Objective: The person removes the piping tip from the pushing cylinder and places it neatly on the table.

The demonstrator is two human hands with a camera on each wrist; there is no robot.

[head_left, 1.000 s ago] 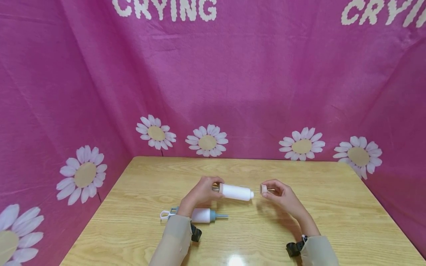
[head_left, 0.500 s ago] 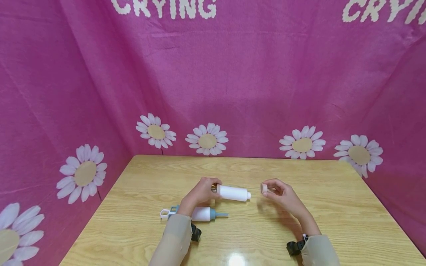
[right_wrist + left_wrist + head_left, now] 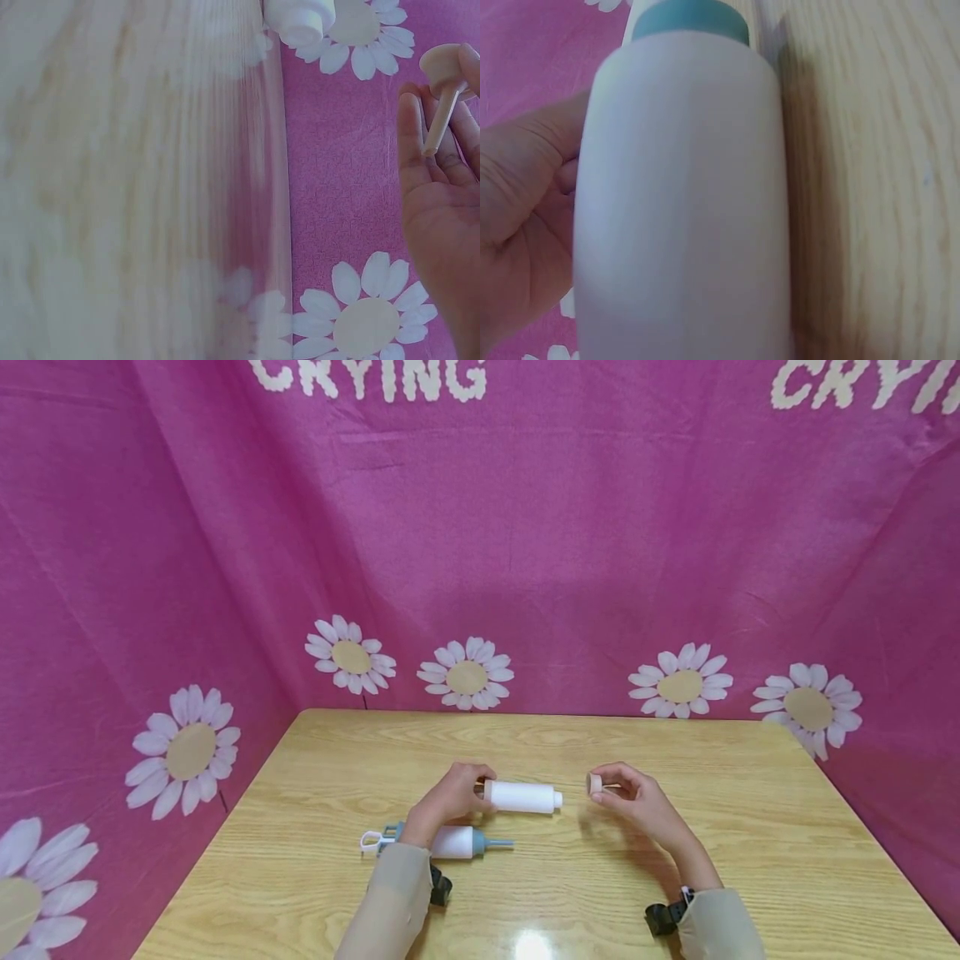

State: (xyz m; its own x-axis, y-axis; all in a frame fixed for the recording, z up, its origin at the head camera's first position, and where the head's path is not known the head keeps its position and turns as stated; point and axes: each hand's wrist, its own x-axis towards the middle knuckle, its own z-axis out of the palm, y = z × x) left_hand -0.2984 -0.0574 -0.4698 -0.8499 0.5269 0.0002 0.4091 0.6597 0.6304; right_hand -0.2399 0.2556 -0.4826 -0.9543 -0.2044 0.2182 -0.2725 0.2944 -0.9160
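Observation:
My left hand (image 3: 450, 795) grips a white bottle (image 3: 522, 797) by its banded left end, fingers above and thumb below. The bottle lies sideways, its bare neck pointing right. Across a small gap, my right hand (image 3: 643, 806) pinches a beige nozzle cap (image 3: 595, 783) between thumb and fingers. A thin spout on that nozzle cap (image 3: 442, 86) points back toward the palm in the right wrist view. Below my left wrist lies a second white bottle (image 3: 453, 842) with a blue-grey nozzle. This second bottle (image 3: 682, 195) fills much of the left wrist view, partly hiding my left hand (image 3: 525, 202).
The second bottle's white loop (image 3: 371, 841) sticks out left of my left wrist. A wooden table (image 3: 787, 827) lies beneath everything. Behind its far edge hangs a pink cloth (image 3: 570, 543) with daisies and white lettering.
My left hand has drawn the white bottle slightly left, widening the gap to the nozzle cap. My right hand has stayed nearly still, and the second bottle has not moved.

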